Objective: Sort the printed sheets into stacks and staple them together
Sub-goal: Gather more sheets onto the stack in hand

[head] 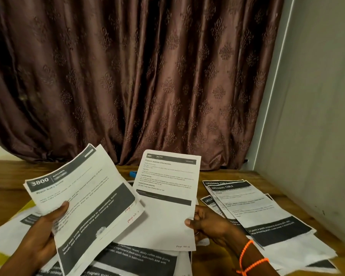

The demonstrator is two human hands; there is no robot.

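Printed sheets (253,212) lie scattered over a wooden table (6,176) before a brown curtain (127,76). The left hand (40,234) grips a small sheaf (84,200) headed "Kitchen"; the right hand (209,222) pinches a single page (167,196) upright. A small blue object (133,173), possibly a stapler, sits behind.

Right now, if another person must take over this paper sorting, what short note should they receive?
Left hand: holds a small bundle of sheets, top one headed "Kitchen", thumb on its face.
Right hand: pinches a single sheet by its lower right edge.
On the wooden table: a "Dressing table" pile at the right and loose sheets in front.
A blue object, possibly the stapler, lies behind the single sheet.
Done: sorting has begun.
Left: place the held sheets, sort the rest, staple; no staples can be seen.
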